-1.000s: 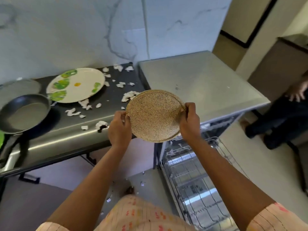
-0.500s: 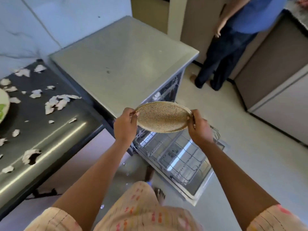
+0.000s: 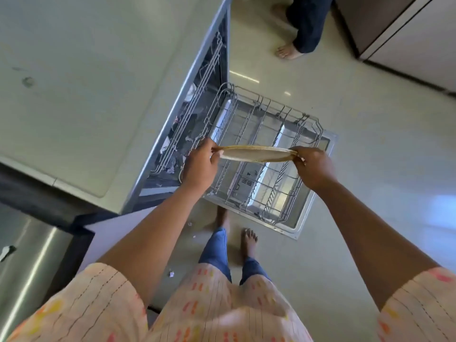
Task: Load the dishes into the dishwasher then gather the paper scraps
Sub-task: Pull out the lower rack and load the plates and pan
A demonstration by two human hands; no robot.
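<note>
1. Your left hand (image 3: 199, 164) is pinching the left rim of the plate (image 3: 255, 154), with its fingers (image 3: 214, 157) curled closed around that edge.
2. Your right hand (image 3: 313, 167) is gripping the opposite rim, fingers wrapped tight on it, so both hands are carrying the plate between them.
3. You are holding the plate nearly flat and edge-on to the camera; its pale underside is showing and a thin tan rim is running along the top.
4. The plate is hanging in the air directly above the lower rack (image 3: 261, 154) of the dishwasher (image 3: 172, 134), touching none of the wires as far as the view shows.
5. The rack is standing pulled out over the open door (image 3: 308, 213), and its grey wire rows are looking bare under the plate.
6. Behind your left hand, an upper rack (image 3: 197, 112) is sitting inside the machine with a few unclear items in it.
7. The dishwasher's pale top surface (image 3: 81, 95) is filling the upper left of the view.
8. At the lower left, a dark steel surface (image 3: 29, 267) is carrying one paper scrap (image 3: 7, 253) near its edge.
9. Small scraps (image 3: 171, 273) are lying on the floor (image 3: 370, 144) near your bare feet (image 3: 249, 243).
10. Another person's bare foot (image 3: 287, 51) and dark trouser leg are standing on the floor beyond the rack, well apart from you.
</note>
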